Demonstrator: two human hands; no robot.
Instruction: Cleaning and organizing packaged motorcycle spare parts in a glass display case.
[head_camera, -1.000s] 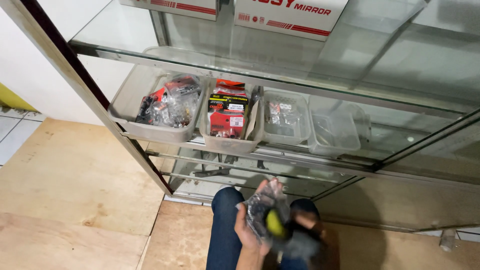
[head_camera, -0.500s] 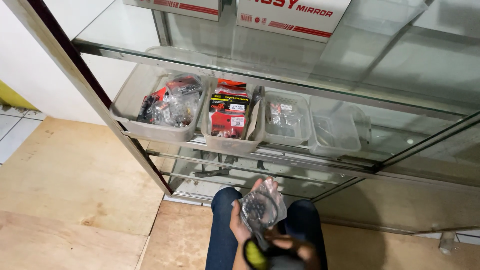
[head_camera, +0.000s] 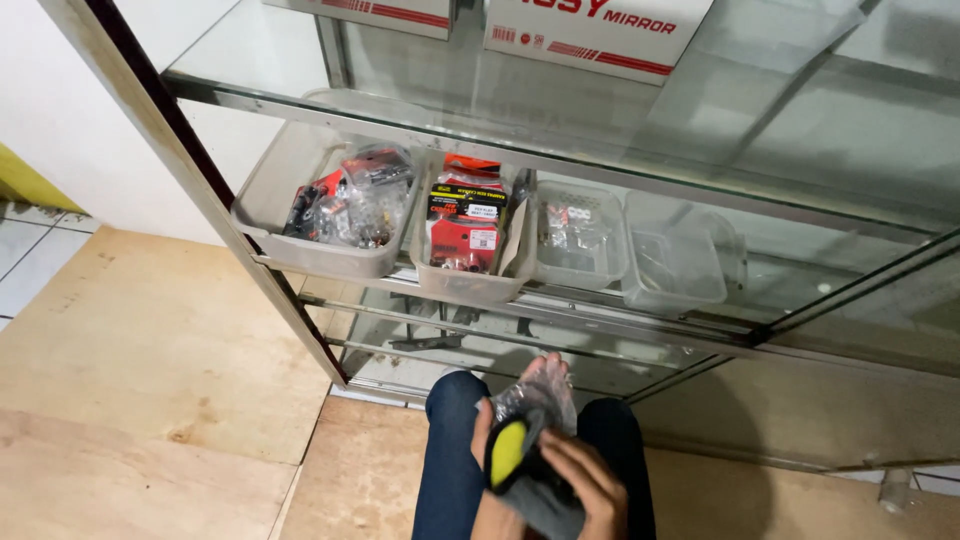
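1. Position: the person crouches before a glass cabinet (head_camera: 640, 150), knees in dark jeans (head_camera: 455, 450) over a wooden floor (head_camera: 150, 380).
2. Left hand (head_camera: 545, 385): it holds up a clear plastic bag (head_camera: 530, 400) just above the knees; the fingers are pressed together around the bag's upper part.
3. Right hand (head_camera: 590, 480): it grips a black and yellow part (head_camera: 510, 455) against a grey cloth (head_camera: 545, 505); the fingers are curled and closed over it.
4. Location: bag and part touch, low in the view, in front of the cabinet and well apart from the shelf.
5. Shelf contents: four trays in a row. The left tray (head_camera: 320, 215) holds bagged dark parts, the second tray (head_camera: 470, 245) red and black packets, the third tray (head_camera: 580, 240) small bagged hardware, and the fourth tray (head_camera: 675, 265) looks almost bare.
6. Step in hand, by judgement: the part sits at the bag's mouth; whether it goes in or comes out, I cannot tell.
7. Next move calls for a steady bag mouth and a firm grip on the part.
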